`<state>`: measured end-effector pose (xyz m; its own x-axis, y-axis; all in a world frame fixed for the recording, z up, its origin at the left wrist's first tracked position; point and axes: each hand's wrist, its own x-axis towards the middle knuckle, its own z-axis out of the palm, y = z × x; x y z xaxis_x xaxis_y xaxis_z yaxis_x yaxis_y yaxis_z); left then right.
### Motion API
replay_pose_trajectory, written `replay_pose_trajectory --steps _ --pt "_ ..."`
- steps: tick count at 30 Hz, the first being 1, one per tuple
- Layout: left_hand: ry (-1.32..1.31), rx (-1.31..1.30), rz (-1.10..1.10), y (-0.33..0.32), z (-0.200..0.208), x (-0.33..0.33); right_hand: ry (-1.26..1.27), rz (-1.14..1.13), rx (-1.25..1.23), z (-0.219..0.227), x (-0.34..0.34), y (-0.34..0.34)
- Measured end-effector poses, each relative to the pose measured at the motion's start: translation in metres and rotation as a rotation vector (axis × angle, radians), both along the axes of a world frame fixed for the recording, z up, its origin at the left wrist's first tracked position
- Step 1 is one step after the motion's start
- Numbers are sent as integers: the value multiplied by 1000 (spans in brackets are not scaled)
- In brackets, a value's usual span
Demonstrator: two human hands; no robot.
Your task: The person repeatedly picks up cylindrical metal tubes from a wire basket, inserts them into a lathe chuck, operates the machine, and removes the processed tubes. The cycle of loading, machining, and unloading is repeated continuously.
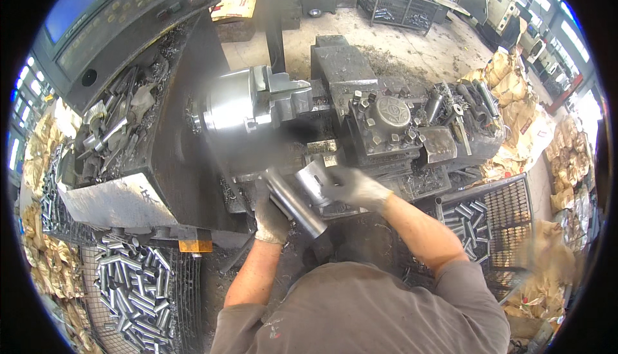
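Observation:
My left hand (272,220), in a pale work glove with dark palm stains, is closed around a smooth steel tube (296,204). The tube slants from upper left down to lower right. Close on its right is a shorter, wider steel sleeve (313,181) with a slot-like dark mark. My gloved right hand (357,188) is closed on the sleeve's right side, its fingertips blurred. Above both hands, the lathe chuck (248,100) shows stepped jaws and looks smeared along its lower part. The tool post (389,119), with a round cap and several square-headed bolts, stands beyond my right hand.
Mesh bins of cut tubes stand at lower left (87,289) and right (529,206). The headstock ledge (116,206) carries loose tools and scraps. Wrenches and sockets lie on the carriage (492,140). A control panel (96,26) rises at upper left. Brown sacks (524,119) are piled at right.

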<state>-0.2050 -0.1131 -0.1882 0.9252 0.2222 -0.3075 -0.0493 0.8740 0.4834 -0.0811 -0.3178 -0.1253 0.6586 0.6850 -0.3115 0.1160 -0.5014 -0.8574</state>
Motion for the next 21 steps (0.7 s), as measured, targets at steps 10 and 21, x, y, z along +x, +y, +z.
replay_pose_trajectory --steps 10,21 --pt "122 2673 500 99 82 107 -395 129 110 150 55 22" --pt "204 2566 -63 120 183 191 -962 606 -713 58 281 64"
